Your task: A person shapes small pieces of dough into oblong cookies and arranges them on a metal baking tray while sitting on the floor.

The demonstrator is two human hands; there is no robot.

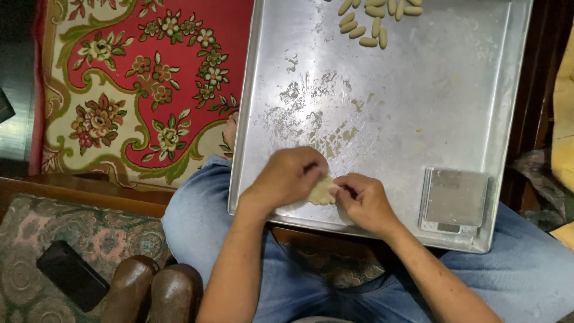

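While pinched: two hands, one dough lump.

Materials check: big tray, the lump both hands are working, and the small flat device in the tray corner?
Tray: looks like bare aluminium or steel, dull silver sheen with smeared residue. Lump between left hand and right hand: probably soft dough, pale yellow, matte, pinched out of shape; the rolled pieces match it. Device: seemingly a small scale, brushed metal plate on a grey base, likely plastic.

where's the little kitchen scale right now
In the head view, the scale sits in the metal tray's near right corner, just right of the right hand.
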